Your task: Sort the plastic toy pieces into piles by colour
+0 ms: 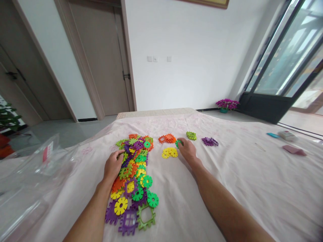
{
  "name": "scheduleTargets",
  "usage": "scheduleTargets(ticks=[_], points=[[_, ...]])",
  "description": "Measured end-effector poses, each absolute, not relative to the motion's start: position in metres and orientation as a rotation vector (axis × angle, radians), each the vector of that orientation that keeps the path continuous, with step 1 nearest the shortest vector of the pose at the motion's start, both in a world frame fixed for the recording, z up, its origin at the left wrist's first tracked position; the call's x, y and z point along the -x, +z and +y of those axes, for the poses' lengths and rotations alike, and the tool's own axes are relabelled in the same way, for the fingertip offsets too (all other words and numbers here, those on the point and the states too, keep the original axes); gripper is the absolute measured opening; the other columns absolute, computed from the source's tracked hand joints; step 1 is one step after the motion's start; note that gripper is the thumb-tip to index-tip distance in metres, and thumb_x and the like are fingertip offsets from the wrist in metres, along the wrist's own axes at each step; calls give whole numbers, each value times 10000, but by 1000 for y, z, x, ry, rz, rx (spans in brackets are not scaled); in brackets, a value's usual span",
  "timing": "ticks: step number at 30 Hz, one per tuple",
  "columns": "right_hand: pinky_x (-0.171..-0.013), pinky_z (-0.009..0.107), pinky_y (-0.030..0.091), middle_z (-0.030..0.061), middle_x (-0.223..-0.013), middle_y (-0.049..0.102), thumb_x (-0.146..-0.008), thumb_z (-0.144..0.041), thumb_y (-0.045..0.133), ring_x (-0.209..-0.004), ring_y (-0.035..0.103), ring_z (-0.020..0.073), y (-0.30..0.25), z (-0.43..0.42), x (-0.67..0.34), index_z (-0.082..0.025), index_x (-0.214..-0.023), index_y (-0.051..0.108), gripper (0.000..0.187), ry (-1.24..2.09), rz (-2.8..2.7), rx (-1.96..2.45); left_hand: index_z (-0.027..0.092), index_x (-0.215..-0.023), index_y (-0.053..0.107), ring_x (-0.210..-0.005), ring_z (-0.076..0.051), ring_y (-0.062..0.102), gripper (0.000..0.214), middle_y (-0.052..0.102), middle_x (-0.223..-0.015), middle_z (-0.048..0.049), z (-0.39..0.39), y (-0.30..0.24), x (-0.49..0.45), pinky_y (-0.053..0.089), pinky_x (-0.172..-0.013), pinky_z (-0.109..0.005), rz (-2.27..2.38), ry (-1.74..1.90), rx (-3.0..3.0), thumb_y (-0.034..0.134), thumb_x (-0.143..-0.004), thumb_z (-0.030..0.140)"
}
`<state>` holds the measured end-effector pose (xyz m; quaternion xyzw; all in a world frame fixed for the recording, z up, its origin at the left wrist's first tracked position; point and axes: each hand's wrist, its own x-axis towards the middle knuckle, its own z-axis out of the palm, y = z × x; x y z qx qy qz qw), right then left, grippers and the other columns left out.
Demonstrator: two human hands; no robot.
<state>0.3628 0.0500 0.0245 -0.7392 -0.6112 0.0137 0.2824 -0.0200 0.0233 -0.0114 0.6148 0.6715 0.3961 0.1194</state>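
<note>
My right hand (188, 150) pinches a green notched disc (177, 143) just above the cloth. Beside it lie a small group of yellow notched discs (169, 153) and a cluster of orange interlocking plastic pieces (167, 138). My left hand (113, 164) rests against the left edge of a long mixed heap of building pieces (132, 169), its fingers slightly bent and apart, fingertips touching the heap. Purple square frames (129, 221), a light green square frame (146, 216), and yellow and green discs make up the heap's near end.
Lime green pieces (191, 135) and purple pieces (210, 141) sit in separate groups farther right. Clear plastic packaging (37, 178) covers the left side. A white box (288, 135), a blue item (273, 135) and a pink item (294, 150) lie on the pale cloth (242, 188).
</note>
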Motion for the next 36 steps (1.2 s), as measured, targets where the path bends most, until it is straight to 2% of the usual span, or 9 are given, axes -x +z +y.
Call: scheduleTargets(ticks=[8,14,22,29,36], points=[[-751,299,424,84,-967,718,-845,-286,508,-944,623,236,19,52,-374,-287,-1109,730,345,4,-1596,2101,247,-1118,664,-1097,-214,623,335,684,-1181,-43,23,-11,20,462,-976,-341,1956,1172,-1791,467,-869,352],[-814,320,423,45,-1058,720,-819,-221,500,-1008,594,248,18,52,-375,-287,-1070,742,355,-19,-1670,2056,252,-1122,663,-1092,-211,625,336,678,-1186,-41,23,-11,19,464,-971,-334,1947,1178,-1794,464,-873,360],[-897,331,384,49,-1085,694,-810,-125,482,-1050,553,236,8,55,-380,-267,-1028,751,374,-10,-1678,2014,258,-1122,663,-1098,-208,624,332,685,-1179,-35,23,-11,19,471,-961,-324,1960,1171,-1803,466,-875,358],[-960,359,359,47,-1106,679,-807,-116,487,-1098,514,237,10,52,-374,-249,-1002,746,351,-72,-1688,1854,257,-1123,659,-1114,-220,616,330,679,-1192,-40,22,-9,19,458,-983,-350,1949,1165,-1797,463,-875,352],[-928,337,400,54,-1012,699,-787,-66,471,-992,549,215,19,46,-352,-215,-944,747,350,-46,-1850,1591,255,-1110,669,-1075,-208,635,329,688,-1180,-30,21,-8,18,473,-962,-328,1959,1166,-1808,468,-866,347]])
